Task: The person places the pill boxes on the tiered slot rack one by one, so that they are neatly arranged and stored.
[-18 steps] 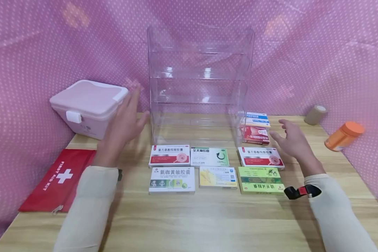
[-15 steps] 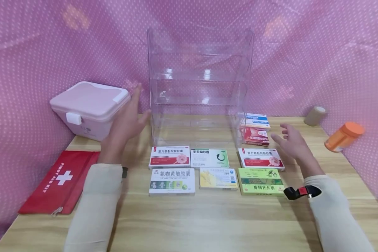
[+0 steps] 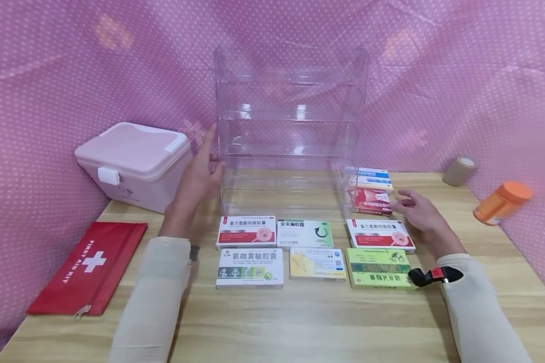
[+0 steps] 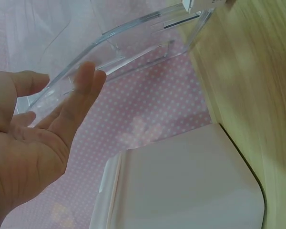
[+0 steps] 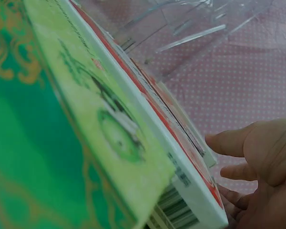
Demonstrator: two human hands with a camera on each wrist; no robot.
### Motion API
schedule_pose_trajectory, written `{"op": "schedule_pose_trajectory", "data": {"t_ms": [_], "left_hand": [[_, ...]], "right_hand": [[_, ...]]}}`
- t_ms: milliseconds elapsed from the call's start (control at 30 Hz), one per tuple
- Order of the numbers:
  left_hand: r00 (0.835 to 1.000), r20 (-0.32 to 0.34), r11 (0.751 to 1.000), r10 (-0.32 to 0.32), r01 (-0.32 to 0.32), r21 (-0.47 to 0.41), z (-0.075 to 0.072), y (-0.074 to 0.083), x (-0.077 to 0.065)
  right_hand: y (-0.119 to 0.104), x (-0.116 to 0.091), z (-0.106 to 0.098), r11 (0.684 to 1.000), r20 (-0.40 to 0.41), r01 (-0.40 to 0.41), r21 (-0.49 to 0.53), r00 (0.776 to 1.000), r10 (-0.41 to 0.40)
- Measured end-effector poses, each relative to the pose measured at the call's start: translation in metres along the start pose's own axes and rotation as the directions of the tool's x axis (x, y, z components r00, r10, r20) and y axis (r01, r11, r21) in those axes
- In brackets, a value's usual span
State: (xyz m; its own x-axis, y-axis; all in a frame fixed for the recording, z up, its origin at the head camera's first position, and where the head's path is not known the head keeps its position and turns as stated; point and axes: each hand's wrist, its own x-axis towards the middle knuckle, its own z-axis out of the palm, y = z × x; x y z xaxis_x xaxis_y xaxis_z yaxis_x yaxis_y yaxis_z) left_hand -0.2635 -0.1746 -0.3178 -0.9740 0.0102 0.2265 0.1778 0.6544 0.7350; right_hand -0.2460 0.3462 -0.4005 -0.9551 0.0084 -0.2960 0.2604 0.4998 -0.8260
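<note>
My left hand (image 3: 197, 181) is at the left side of a clear acrylic tiered rack (image 3: 288, 121). Its index finger extends up along the rack's edge; in the left wrist view the fingertips overlap that edge, and contact is uncertain. My right hand (image 3: 420, 214), fingers loosely bent, is at the right end of a red medicine box (image 3: 371, 201), thumb close to it. Behind lies a blue-and-white medicine box (image 3: 371, 178). In front are a red-and-white medicine box (image 3: 380, 235) and a green medicine box (image 3: 379, 267), which fills much of the right wrist view. Neither hand holds anything.
Several more medicine boxes (image 3: 250, 267) lie in rows before the rack. A pink lidded case (image 3: 136, 166) and a red first aid pouch (image 3: 91, 267) are at left. At right are an orange bottle (image 3: 503, 202) and a beige roll (image 3: 458, 171). Pink dotted cloth surrounds the table.
My left hand has moved right, away from the pink case to the rack's side. My right hand has come slightly nearer the red box. The head view has shifted a little.
</note>
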Motion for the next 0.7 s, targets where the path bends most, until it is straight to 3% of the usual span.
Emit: {"op": "schedule_pose_trajectory", "data": {"t_ms": [200,433,700], "left_hand": [[0.999,-0.034,0.999,0.011,-0.009,0.042,0.0024,0.0002,-0.0013],[0.995,-0.071,0.991,0.072,-0.063,0.121,0.0047,-0.0015,0.0005],[0.992,-0.083,0.991,0.095,-0.086,0.106,0.0088,-0.0055,0.0033]], "right_hand": [[-0.0002,0.0038,0.0046,0.999,-0.005,0.007,-0.041,1.000,-0.007],[0.0004,0.0055,0.0052,1.000,0.003,0.003,-0.031,1.000,-0.003],[0.0030,0.0033,0.0005,1.000,0.032,-0.012,-0.026,0.999,0.013]]}}
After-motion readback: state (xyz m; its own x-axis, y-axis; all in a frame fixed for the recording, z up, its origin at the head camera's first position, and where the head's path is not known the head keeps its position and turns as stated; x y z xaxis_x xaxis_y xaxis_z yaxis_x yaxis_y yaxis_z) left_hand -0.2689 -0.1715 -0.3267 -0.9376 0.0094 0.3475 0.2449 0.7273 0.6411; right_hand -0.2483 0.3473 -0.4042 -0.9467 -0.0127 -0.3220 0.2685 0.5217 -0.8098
